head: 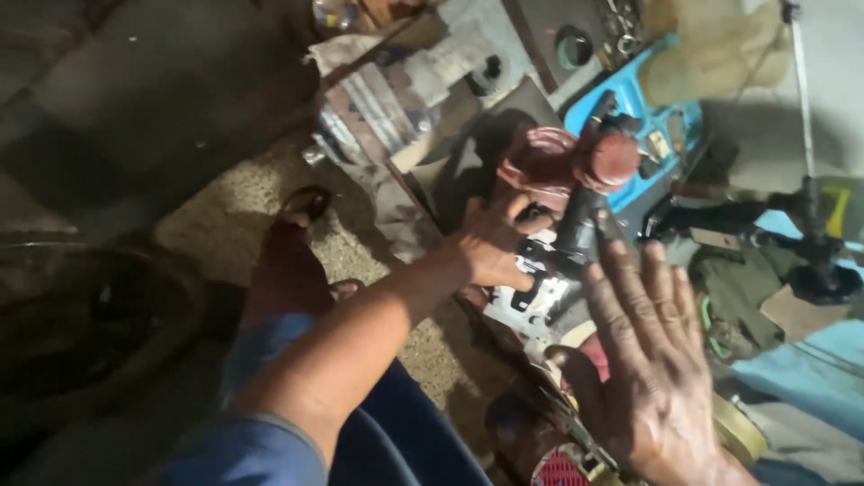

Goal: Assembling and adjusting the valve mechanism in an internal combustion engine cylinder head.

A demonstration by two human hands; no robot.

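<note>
My left hand (492, 241) grips the base of a reddish-brown metal part (571, 160) with two rounded lobes, mounted on a dark cylindrical stem (576, 236). The part stands over a black-and-white housing (533, 297) on a cluttered workbench. My right hand (650, 360) is spread flat with fingers apart, just right of and below the stem, fingertips close to it and holding nothing. A ring shows on one finger. My left forearm runs in from the lower left in a blue sleeve.
A blue plastic tray (650, 117) lies behind the part. A tan cloth (711, 49) sits top right, a black stand with a thin rod (814, 243) at right. My sandalled foot (301, 252) rests on the gritty floor. A dark tyre (81, 324) lies at left.
</note>
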